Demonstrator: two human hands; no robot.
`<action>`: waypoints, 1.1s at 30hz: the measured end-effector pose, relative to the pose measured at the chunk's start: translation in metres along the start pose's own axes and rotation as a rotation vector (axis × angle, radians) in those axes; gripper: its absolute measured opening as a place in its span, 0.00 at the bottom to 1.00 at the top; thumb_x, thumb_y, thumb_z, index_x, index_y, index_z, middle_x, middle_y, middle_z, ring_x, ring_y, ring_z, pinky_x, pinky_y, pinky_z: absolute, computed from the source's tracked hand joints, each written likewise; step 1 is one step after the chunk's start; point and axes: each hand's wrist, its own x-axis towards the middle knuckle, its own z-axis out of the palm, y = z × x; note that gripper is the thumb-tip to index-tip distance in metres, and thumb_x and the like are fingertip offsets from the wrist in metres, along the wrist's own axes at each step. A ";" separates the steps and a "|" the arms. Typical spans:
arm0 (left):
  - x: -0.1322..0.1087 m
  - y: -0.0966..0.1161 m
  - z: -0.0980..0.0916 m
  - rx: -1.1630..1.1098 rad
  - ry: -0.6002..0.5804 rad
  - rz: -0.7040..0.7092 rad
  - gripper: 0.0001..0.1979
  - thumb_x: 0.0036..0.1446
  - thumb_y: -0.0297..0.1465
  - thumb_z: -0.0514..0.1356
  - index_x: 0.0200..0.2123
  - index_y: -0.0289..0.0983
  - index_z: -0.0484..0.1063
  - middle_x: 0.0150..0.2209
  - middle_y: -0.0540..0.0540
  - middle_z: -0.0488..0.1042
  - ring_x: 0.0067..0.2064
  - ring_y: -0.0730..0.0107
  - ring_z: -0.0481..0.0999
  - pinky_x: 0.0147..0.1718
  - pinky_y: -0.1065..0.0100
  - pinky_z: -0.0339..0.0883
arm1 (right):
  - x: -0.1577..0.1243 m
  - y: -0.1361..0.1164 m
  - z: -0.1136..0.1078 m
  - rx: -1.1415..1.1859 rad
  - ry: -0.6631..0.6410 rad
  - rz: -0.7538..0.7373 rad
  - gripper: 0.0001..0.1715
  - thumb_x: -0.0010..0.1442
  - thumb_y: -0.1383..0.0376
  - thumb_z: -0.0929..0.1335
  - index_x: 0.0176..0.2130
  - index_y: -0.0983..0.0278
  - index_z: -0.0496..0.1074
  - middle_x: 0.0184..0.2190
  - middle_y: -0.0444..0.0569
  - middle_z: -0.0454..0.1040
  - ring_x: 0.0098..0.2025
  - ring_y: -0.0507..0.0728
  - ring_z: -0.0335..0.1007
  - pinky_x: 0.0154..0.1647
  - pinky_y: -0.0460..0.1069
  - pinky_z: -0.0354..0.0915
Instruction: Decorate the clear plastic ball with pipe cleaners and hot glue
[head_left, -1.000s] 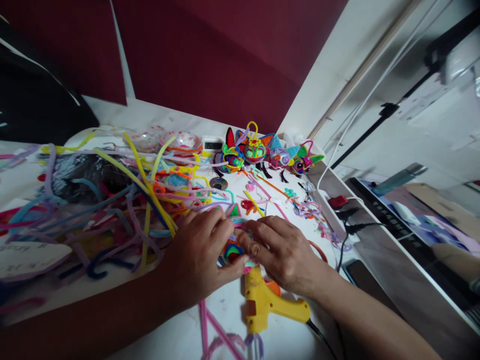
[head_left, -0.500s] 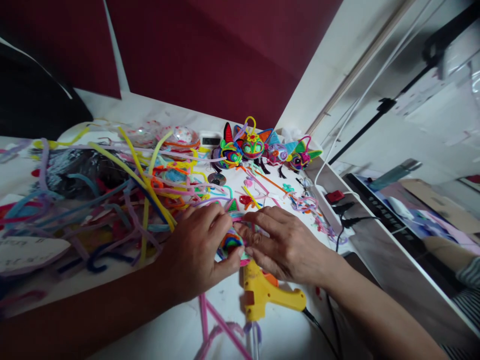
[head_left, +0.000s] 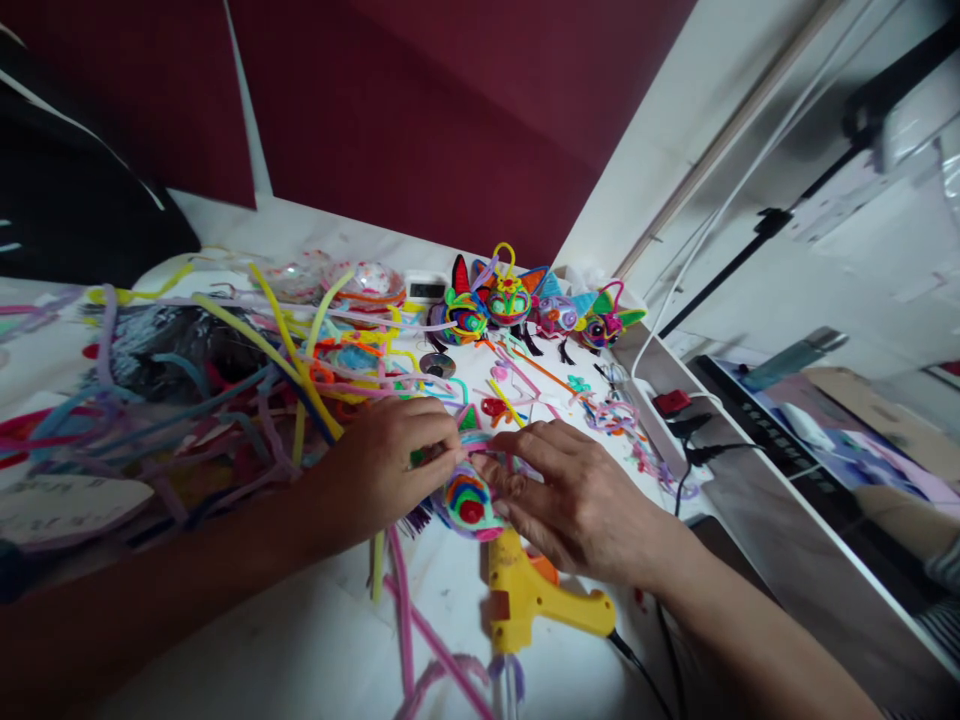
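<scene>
A colourful pipe-cleaner animal-head ornament (head_left: 466, 490) rests on the white table between my hands, its coiled eye ringed in orange, green and blue around a red centre. My left hand (head_left: 394, 460) is closed in a pinch at the ornament's upper left edge, thumb against forefinger. My right hand (head_left: 577, 490) wraps its fingers over the right side, covering much of it. A green ear (head_left: 466, 418) sticks up behind the fingertips, and dark tassel threads (head_left: 418, 518) hang at the left. Just below lies a yellow hot glue gun (head_left: 514, 595).
Several finished animal-head ornaments (head_left: 508, 300) stand at the back. Loose pipe cleaners (head_left: 285, 350) pile up on the left; pink ones (head_left: 405, 610) lie in front. At right are a power strip (head_left: 660, 425), a ledge (head_left: 757, 500) and another person's arm (head_left: 900, 525).
My left hand has drawn up and back from the ornament's front, its thumb now at the upper edge, uncovering the red-centred eye. The right hand keeps its hold. The view has shifted slightly.
</scene>
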 end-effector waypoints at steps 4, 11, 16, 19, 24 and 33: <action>0.012 0.000 -0.008 -0.194 -0.098 -0.248 0.10 0.55 0.32 0.60 0.22 0.37 0.73 0.24 0.52 0.72 0.29 0.71 0.72 0.31 0.70 0.60 | -0.001 -0.002 0.000 0.001 0.004 0.017 0.17 0.70 0.65 0.64 0.51 0.71 0.76 0.41 0.59 0.77 0.45 0.62 0.72 0.45 0.59 0.73; 0.026 -0.019 -0.010 -0.619 -0.352 -0.547 0.10 0.45 0.37 0.68 0.26 0.37 0.74 0.22 0.53 0.74 0.26 0.73 0.71 0.26 0.72 0.59 | 0.000 -0.007 0.000 0.029 0.009 0.052 0.17 0.69 0.67 0.64 0.52 0.70 0.76 0.45 0.60 0.78 0.45 0.63 0.72 0.43 0.61 0.73; 0.027 -0.024 -0.009 -0.694 -0.402 -0.589 0.11 0.42 0.38 0.69 0.24 0.38 0.75 0.22 0.53 0.75 0.27 0.72 0.71 0.26 0.72 0.59 | -0.001 -0.009 -0.001 0.039 -0.011 0.069 0.18 0.70 0.68 0.63 0.54 0.71 0.75 0.47 0.62 0.77 0.47 0.64 0.72 0.43 0.61 0.73; 0.027 -0.025 -0.007 -0.721 -0.415 -0.586 0.10 0.42 0.38 0.69 0.24 0.38 0.75 0.22 0.54 0.73 0.26 0.73 0.69 0.25 0.73 0.57 | -0.002 -0.010 -0.001 0.055 -0.026 0.079 0.19 0.69 0.68 0.64 0.55 0.71 0.74 0.49 0.61 0.77 0.47 0.65 0.72 0.43 0.62 0.73; 0.025 -0.024 -0.004 -0.771 -0.427 -0.609 0.09 0.42 0.36 0.67 0.25 0.38 0.73 0.21 0.54 0.70 0.25 0.74 0.65 0.23 0.73 0.54 | -0.004 -0.012 0.000 0.075 -0.021 0.072 0.18 0.69 0.67 0.65 0.55 0.72 0.74 0.50 0.62 0.76 0.46 0.65 0.71 0.43 0.62 0.72; 0.023 -0.024 0.001 -0.830 -0.419 -0.609 0.08 0.40 0.31 0.65 0.28 0.39 0.72 0.22 0.55 0.66 0.24 0.73 0.65 0.23 0.73 0.56 | -0.004 -0.017 -0.001 0.047 -0.038 0.105 0.16 0.68 0.67 0.67 0.54 0.69 0.75 0.48 0.60 0.78 0.45 0.63 0.72 0.42 0.60 0.73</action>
